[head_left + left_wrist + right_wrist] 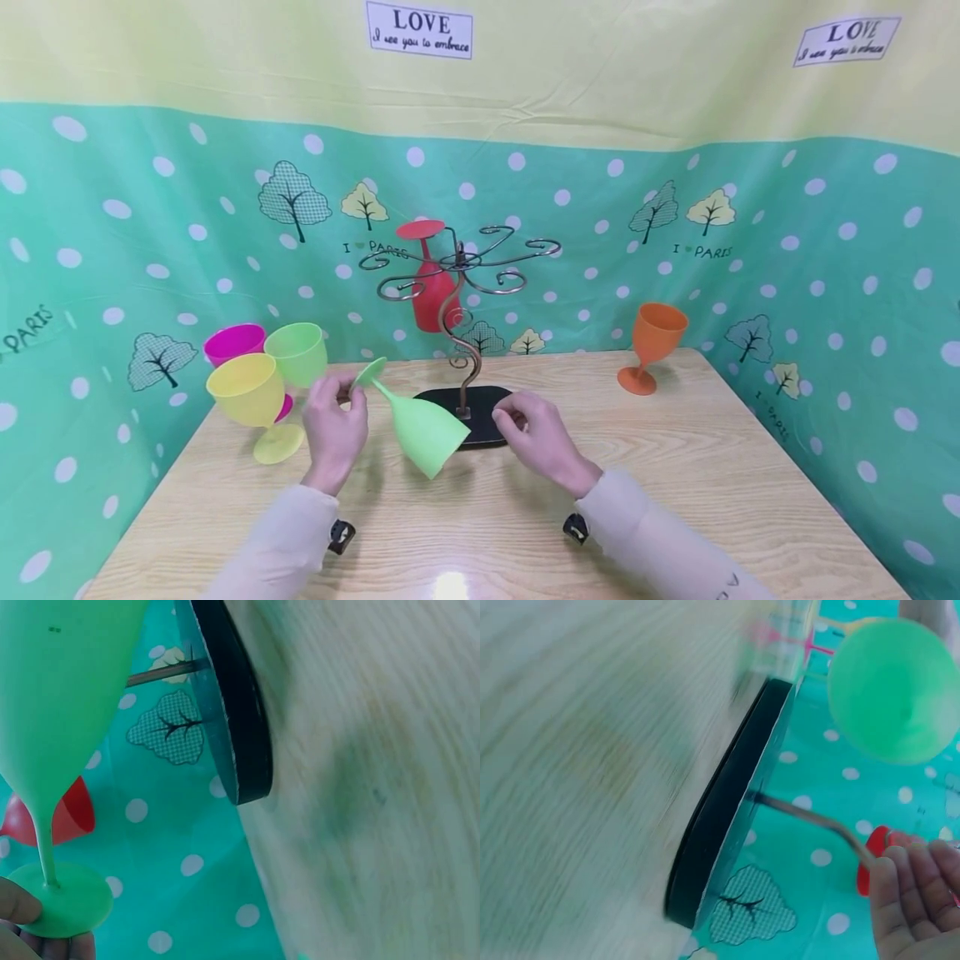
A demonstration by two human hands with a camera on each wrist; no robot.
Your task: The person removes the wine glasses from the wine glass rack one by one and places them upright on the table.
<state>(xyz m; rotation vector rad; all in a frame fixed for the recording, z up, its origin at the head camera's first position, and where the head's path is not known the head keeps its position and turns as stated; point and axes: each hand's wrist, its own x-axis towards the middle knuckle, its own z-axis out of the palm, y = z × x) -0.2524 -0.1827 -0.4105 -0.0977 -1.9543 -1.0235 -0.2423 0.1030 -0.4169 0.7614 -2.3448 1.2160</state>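
Observation:
A light green plastic goblet (426, 429) is tilted in the air, its bowl slanting down to the right. My left hand (335, 427) pinches the goblet's round foot (71, 907) between thumb and fingers. Behind the bowl stands a metal goblet rack with a twisted stem (475, 360) on a black oval base (487, 400). A red goblet (431, 300) hangs upside down by its foot from the rack's curled arms. My right hand (542, 437) is beside the base's right end, fingers loosely bent and holding nothing; the right wrist view shows its fingers (907, 892) side by side.
At the left of the wooden table (637, 500) stand a yellow goblet (247, 390), a magenta goblet (234, 342) and another green goblet (298, 354), close together. An orange goblet (656, 333) stands at the back right. A patterned teal cloth (585, 317) encloses the table's back and sides.

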